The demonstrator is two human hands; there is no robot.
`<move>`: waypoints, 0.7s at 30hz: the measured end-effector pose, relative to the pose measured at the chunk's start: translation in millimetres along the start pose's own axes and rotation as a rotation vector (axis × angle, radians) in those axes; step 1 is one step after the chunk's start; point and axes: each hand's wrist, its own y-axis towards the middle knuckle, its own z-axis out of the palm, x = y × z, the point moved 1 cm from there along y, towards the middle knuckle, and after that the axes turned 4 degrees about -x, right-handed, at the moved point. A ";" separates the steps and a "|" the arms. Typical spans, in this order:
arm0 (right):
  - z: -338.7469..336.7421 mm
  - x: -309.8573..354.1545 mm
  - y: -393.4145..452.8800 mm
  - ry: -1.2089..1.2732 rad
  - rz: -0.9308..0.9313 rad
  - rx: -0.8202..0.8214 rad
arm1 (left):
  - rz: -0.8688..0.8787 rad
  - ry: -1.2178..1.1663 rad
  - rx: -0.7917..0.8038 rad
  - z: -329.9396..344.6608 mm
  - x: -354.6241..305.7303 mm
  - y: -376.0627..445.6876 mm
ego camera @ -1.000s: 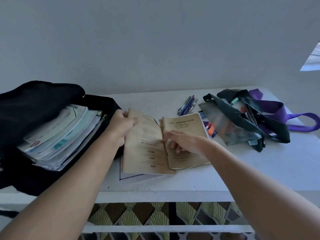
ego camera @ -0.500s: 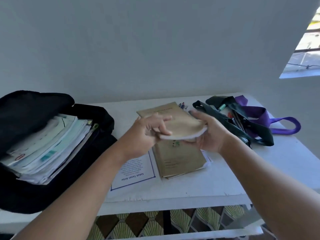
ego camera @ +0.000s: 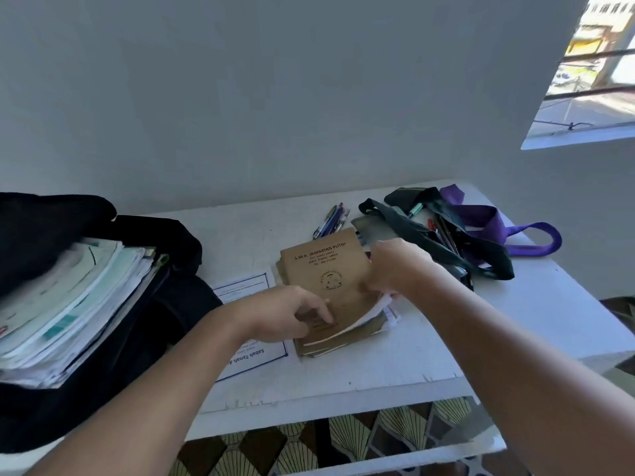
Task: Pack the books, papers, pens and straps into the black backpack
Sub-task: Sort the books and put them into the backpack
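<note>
A stack of brown exercise books point(ego camera: 323, 269) lies in the middle of the white table point(ego camera: 446, 348). My left hand point(ego camera: 292, 312) grips the stack's near left edge. My right hand point(ego camera: 395, 266) grips its right edge, where white pages bulge out. The black backpack point(ego camera: 144, 324) lies open at the left, holding a thick pile of papers point(ego camera: 68, 304). A white printed sheet point(ego camera: 254, 352) lies under the books. Several pens point(ego camera: 331, 221) lie behind the books. Black straps point(ego camera: 443, 249) and a purple strap point(ego camera: 515, 231) are heaped at the right, with more pens among them.
A plain wall runs behind the table. A window point(ego camera: 591, 73) opens at the upper right. Patterned floor point(ego camera: 343, 444) shows below the table's front edge. The table's right corner lies past the straps.
The book I held up between both hands half a second ago now lies on the stack, and both hands hold the stack's edges. The camera view has shifted a little.
</note>
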 end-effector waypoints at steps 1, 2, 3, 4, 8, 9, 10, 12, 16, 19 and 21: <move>-3.3 4.3 -1.0 -0.115 -0.012 -0.056 | -0.008 -0.038 -0.016 0.1 0.2 0.1; -4.1 8.7 0.8 -0.182 -0.025 -0.092 | -0.019 -0.082 -0.050 1.0 1.8 0.1; -3.1 14.1 2.7 -0.186 -0.058 -0.116 | -0.022 -0.121 -0.103 1.3 4.3 -0.4; -0.3 21.5 5.0 -0.143 -0.115 -0.122 | -0.031 -0.141 -0.172 0.9 8.7 -2.4; 19.5 59.4 12.7 0.406 -0.313 0.077 | -0.126 0.092 -0.460 -15.8 41.3 -7.3; 26.8 67.3 13.0 0.493 -0.308 0.148 | -0.190 0.182 -0.448 -21.3 51.3 -8.7; 35.6 72.6 14.4 0.494 -0.311 0.194 | -0.276 0.253 -0.393 -26.4 61.3 -9.7; 51.7 76.9 15.7 0.393 -0.336 0.248 | -0.423 0.304 -0.222 -34.4 78.8 -12.6; 58.5 73.0 17.7 0.450 -0.271 0.321 | -0.533 0.226 -0.082 -37.5 94.3 -14.5; 57.0 73.1 19.0 0.447 -0.277 0.345 | -0.555 0.241 -0.119 -38.8 95.9 -11.9; 58.5 72.3 20.1 0.456 -0.278 0.343 | -0.574 0.275 -0.118 -41.1 96.9 -9.6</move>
